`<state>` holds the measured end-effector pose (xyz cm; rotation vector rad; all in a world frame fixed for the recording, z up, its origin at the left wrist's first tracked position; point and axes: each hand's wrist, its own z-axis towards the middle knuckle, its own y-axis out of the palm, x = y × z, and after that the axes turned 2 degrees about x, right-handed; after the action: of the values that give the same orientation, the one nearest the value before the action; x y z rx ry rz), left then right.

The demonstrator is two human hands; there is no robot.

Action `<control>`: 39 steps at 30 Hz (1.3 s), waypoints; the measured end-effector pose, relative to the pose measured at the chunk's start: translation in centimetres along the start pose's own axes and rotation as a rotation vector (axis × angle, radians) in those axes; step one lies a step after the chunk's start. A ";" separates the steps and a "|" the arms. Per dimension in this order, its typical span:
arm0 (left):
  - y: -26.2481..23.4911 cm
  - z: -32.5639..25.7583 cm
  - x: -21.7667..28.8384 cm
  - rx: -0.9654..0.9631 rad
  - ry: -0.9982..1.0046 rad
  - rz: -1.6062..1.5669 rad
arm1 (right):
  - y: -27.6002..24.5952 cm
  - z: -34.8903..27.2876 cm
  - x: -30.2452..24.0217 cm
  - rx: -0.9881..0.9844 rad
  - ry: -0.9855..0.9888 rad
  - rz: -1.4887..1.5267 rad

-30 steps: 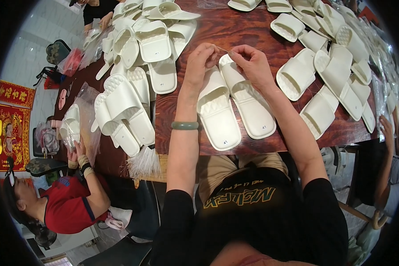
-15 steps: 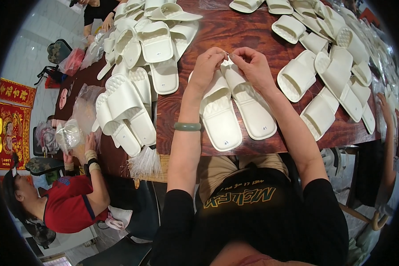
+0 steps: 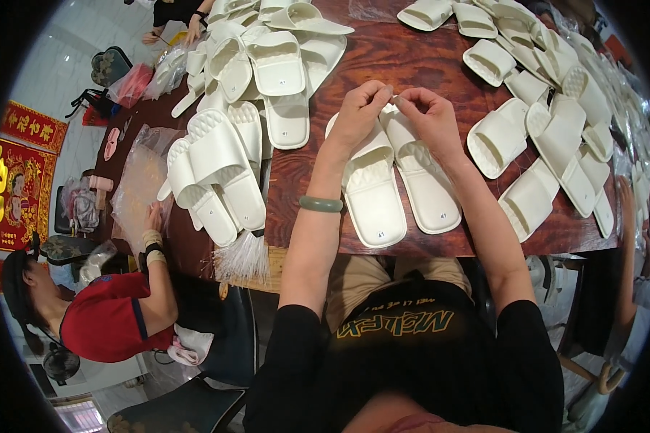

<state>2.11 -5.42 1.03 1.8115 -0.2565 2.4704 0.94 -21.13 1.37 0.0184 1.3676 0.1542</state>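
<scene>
A pair of cream-white slide slippers lies in front of me, the left slipper (image 3: 375,206) beside the right slipper (image 3: 432,189), heel ends toward me. At their far ends my left hand (image 3: 360,115) is closed in a pinch, thumb against fingers. Close beside it, my right hand (image 3: 432,119) also pinches with thumb and forefinger. Whatever is between the fingertips is too small and hidden to name. The far ends of both slippers are partly covered by my hands.
Heaped white slippers (image 3: 278,65) stand left; more slippers (image 3: 500,137) spread along the right. A bundle of thin clear plastic strands (image 3: 244,261) hangs at the wooden table's (image 3: 303,180) left edge. A co-worker in red (image 3: 115,317) handles a clear plastic bag (image 3: 139,180) at left.
The view has shifted slightly, so the table and slippers sit further right. My fingertips have drawn a little apart. The co-worker's plastic bag now lies flatter on the table.
</scene>
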 end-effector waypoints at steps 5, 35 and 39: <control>0.2 0.0 0.3 0.004 0.002 0.032 | -0.2 0.3 -0.2 0.051 -0.064 -0.128; 0.2 -0.1 -0.1 -0.022 0.003 -0.023 | -0.8 0.4 0.1 -0.015 -0.070 -0.185; -0.1 -0.1 -0.4 -0.028 -0.002 -0.035 | -0.7 0.3 -0.4 -0.001 -0.088 -0.236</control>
<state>2.13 -5.33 0.62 1.7930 -0.2559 2.4294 1.27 -21.88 1.78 -0.1354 1.2714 -0.0431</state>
